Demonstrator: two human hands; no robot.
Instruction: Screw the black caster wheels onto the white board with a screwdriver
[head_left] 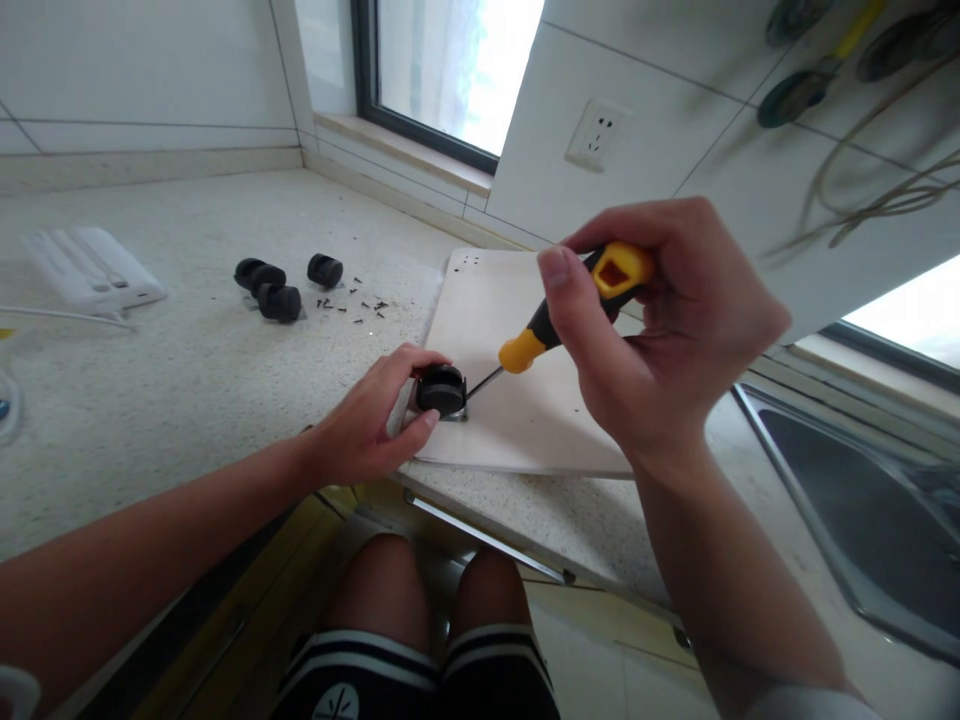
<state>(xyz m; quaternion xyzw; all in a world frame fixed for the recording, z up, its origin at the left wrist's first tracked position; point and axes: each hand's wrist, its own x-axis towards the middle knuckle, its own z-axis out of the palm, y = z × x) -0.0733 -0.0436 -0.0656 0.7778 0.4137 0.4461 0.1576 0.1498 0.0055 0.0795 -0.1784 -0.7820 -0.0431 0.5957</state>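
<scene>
My right hand (652,320) is wrapped round the yellow and black handle of a screwdriver (551,325). Its thin shaft slants down to the left, and the tip meets the base of a black caster wheel (441,390). Thumb and fingers of my left hand (382,410) grip that caster from the left. The caster sits at the near left corner of a white board (517,440), on a small metal plate. Whatever screw is under the tip is hidden. Small dark holes mark the board's far left corner.
Several loose screws (360,305) are scattered left of the board, beside three more black casters (279,302). A white power bank (94,268) with a cable lies at the far left. On the right, a sink (847,500) is set into the speckled counter (187,400).
</scene>
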